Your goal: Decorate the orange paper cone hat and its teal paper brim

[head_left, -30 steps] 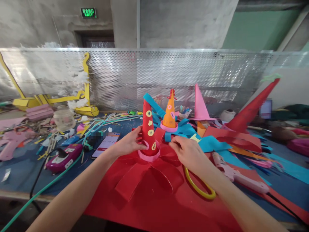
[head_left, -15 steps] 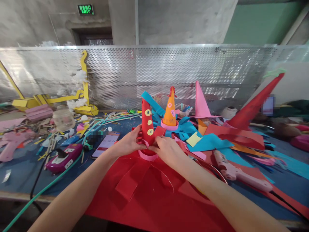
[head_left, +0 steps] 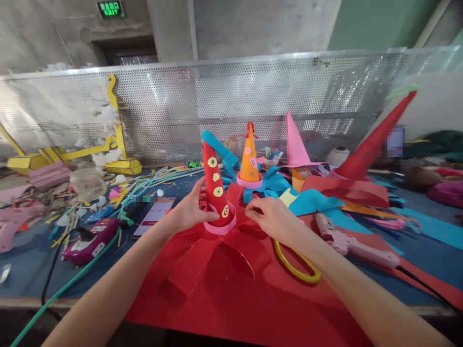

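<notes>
Left grip point(head_left: 186, 211) clasps dotted red cone point(head_left: 213, 184) inside pink band point(head_left: 220, 228) on red sheet point(head_left: 224, 308), apparently steadying it; right grip point(head_left: 271, 217) curled nearby (contents unclear), next move likely needing firm support.

Whether the right hand point(head_left: 269, 217) pinches anything is hidden; its forearm point(head_left: 336, 270) partly hides a yellow handle point(head_left: 298, 274) — the leftmost glue gun point(head_left: 13, 222) is cut off.

Forearms point(head_left: 126, 270) extend forward, left hand point(head_left: 190, 209) cupped, right hand point(head_left: 274, 217) loosely curled.
</notes>
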`<state>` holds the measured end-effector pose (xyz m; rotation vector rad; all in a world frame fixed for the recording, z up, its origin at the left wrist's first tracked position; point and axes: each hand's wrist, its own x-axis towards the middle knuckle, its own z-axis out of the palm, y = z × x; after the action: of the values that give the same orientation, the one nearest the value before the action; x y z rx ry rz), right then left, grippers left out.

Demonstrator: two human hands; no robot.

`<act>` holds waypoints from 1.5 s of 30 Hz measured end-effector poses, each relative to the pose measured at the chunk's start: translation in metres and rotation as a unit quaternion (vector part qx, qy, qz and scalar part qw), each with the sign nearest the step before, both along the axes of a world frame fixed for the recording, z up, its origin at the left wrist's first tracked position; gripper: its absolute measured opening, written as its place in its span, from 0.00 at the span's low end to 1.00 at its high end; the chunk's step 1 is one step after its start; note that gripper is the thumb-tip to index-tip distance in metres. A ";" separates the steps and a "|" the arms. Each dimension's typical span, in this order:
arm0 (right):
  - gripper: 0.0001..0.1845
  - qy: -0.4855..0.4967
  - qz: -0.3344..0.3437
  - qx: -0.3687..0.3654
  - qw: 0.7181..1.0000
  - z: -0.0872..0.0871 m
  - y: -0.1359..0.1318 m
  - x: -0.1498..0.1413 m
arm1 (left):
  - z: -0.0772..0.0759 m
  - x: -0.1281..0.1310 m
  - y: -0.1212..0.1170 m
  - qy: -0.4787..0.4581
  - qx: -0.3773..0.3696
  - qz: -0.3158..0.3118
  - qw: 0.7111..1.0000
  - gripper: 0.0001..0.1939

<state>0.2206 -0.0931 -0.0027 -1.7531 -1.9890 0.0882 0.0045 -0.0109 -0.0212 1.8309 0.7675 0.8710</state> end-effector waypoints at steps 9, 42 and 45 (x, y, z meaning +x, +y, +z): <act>0.12 0.041 0.057 0.016 0.997 0.003 -0.016 -0.001 | 0.005 0.009 0.004 -0.003 0.052 0.053 0.997 0.45; 0.10 -0.020 -0.005 -0.015 1.000 -0.006 -0.001 -0.022 | -0.007 0.006 0.003 -0.066 -0.020 -0.144 0.987 0.32; 0.11 -0.027 -0.009 -0.016 0.999 -0.010 0.002 -0.022 | -0.009 0.008 0.003 -0.040 0.012 -0.125 0.991 0.29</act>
<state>0.1985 -0.0908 -0.0132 -1.8116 -2.0201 0.0680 0.0125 -0.0083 -0.0301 1.8542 0.4661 0.7882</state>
